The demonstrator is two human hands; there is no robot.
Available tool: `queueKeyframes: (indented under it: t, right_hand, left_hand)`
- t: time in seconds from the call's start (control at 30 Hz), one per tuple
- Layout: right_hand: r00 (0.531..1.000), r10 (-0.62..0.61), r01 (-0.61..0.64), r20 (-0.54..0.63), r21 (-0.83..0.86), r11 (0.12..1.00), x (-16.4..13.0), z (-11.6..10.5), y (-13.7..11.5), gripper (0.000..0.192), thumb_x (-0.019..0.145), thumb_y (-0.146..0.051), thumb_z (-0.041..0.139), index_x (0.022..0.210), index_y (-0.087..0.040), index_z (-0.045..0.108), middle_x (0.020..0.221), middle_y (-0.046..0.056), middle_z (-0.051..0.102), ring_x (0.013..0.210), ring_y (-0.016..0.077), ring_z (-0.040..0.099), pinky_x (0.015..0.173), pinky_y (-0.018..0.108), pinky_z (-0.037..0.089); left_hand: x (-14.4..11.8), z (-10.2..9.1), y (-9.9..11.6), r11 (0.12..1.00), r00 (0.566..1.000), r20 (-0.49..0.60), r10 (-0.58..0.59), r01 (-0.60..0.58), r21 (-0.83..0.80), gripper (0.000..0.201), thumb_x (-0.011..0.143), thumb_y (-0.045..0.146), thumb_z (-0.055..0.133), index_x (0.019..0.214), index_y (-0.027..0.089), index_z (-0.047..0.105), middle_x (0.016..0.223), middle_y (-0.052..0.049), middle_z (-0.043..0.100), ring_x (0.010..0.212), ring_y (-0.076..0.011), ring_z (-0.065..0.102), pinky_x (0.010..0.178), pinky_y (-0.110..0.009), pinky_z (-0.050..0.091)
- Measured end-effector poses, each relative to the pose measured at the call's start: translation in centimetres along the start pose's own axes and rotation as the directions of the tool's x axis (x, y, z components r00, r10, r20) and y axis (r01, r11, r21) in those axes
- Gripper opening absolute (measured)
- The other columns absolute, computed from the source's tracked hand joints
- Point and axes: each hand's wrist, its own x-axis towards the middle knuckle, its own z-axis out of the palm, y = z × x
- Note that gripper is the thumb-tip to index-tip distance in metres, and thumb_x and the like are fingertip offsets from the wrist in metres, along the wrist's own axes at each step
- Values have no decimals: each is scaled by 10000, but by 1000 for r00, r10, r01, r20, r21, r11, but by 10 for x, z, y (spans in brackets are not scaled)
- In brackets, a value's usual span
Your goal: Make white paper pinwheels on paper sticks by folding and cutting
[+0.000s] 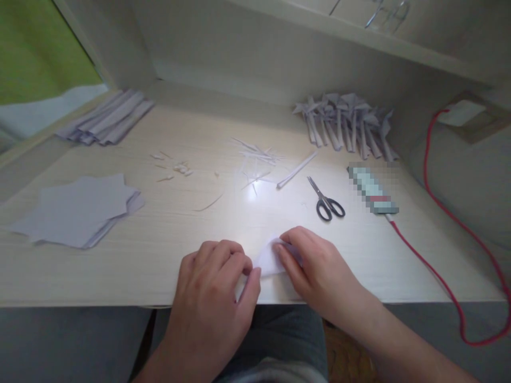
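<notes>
Both hands are down at the near edge of the surface (167,223), working on a small white piece of paper (270,260). Most of that paper is covered, so only a little pale wedge shows between the hands and its shape is hard to make out. The left hand (213,290) is curled, thumb tip pinching the paper's near corner. The right hand (309,266) lies mostly flat with its fingers pressing down on the paper's right side, so it's pinning rather than gripping.

A bright glare spot washes out the wood just beyond the hands. Small black-handled scissors (326,201) lie closed to the right, well apart from the hands. Next to them is an object with a blurred-out face (372,190), pixelated so nothing on it can be read, with a red cable (435,274) running off it over the edge.

Farther back: thin paper trimmings (255,159), a bundle of folded paper pieces (346,126), a stack of folded strips (106,118) and a stack of flat sheets (77,210) on the left. Something glassy on the shelf up top is cut off.
</notes>
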Motion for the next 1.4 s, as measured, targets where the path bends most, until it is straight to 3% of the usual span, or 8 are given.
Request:
queueKeyframes:
  t: [0.2, 0.43, 1.23, 1.33, 1.4]
  right_hand:
    - [999, 45, -45, -6, 31, 998, -1, 5, -3, 122, 1019, -206, 531, 927, -191, 609, 859, 58, 626, 777, 206, 582, 696, 343, 447]
    - [997, 53, -50, -63, 57, 997, 1, 11, -3, 119, 1019, -201, 539, 931, -183, 618, 846, 47, 612, 772, 197, 561, 698, 342, 419]
    - [996, 57, -50, -75, 89, 995, 1, 14, -1, 42, 990, -162, 589, 965, -180, 617, 858, 46, 628, 772, 192, 567, 693, 344, 432]
    - [995, 52, -45, -84, 83, 996, 0, 14, -2, 49, 990, -161, 587, 958, -182, 618, 843, 44, 627, 764, 193, 568, 688, 342, 434]
    - [995, 52, -45, -88, 76, 996, 0, 14, -2, 44, 987, -162, 591, 958, -183, 617, 843, 42, 629, 762, 192, 572, 690, 342, 438]
  left_hand:
    - [7, -3, 0, 999, 996, 77, -36, 39, -38, 94, 909, 207, 649, 821, 221, 619, 931, -30, 673, 906, -246, 570, 800, -419, 363]
    - [9, 1, -4, 998, 1000, 3, -13, 13, -67, 71, 892, 200, 673, 833, 225, 642, 1002, -28, 711, 990, -242, 605, 871, -421, 380]
    - [11, 1, -6, 998, 1000, -5, -22, 22, -60, 86, 898, 223, 688, 818, 228, 656, 1000, -10, 739, 992, -235, 633, 890, -412, 400]
    - [9, 0, -8, 999, 1000, -2, -1, 1, -52, 30, 911, 222, 679, 891, 241, 692, 1022, -6, 745, 998, -235, 634, 893, -414, 405]
    - [7, 0, -9, 999, 999, 17, 30, -29, -46, 112, 926, 225, 670, 1009, 275, 726, 1083, 4, 752, 1024, -238, 634, 903, -419, 409]
